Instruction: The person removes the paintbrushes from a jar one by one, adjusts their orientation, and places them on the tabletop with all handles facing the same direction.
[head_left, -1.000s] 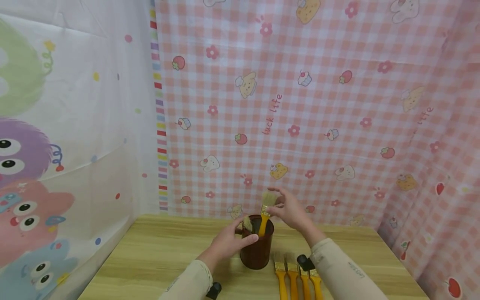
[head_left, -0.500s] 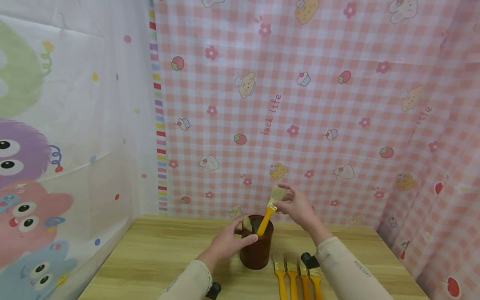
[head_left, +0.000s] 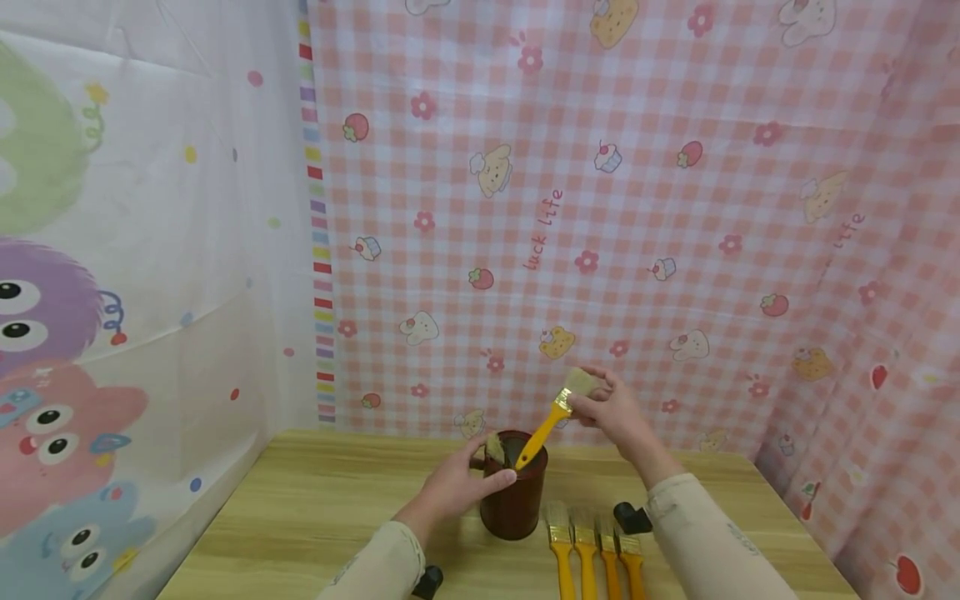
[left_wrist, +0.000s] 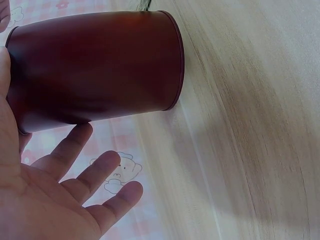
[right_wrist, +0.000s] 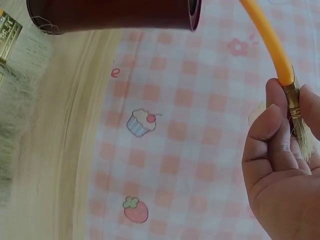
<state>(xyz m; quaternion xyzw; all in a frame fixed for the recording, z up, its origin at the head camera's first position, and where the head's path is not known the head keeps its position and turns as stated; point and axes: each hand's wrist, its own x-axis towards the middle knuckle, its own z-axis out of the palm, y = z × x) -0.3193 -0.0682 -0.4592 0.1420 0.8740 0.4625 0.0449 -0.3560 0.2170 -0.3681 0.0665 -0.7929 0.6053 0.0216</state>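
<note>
My left hand [head_left: 459,485] grips a dark red-brown cylindrical cup [head_left: 514,507] near its rim, thumb on the near side. The cup stands upright on the table; in the left wrist view its smooth wall [left_wrist: 100,70] touches a fingertip while other fingers spread free. My right hand [head_left: 606,408] pinches a paintbrush [head_left: 551,427] by its metal ferrule and pale bristles, bristles up. The yellow handle [right_wrist: 270,37] slants down left, its end overlapping the cup's mouth in the head view. A tan patch [head_left: 494,447] shows at the cup's left rim.
Several yellow-handled paintbrushes [head_left: 585,554] lie side by side on the wood-grain table [head_left: 337,500], right of the cup, bristles away from me. A pink checked cloth [head_left: 450,183] hangs behind; a white cartoon cloth [head_left: 187,275] hangs at left.
My right hand has moved right, taking the paintbrush from nearly upright inside the cup to a strong slant, its handle end now higher at the mouth. The left hand and cup stay put.
</note>
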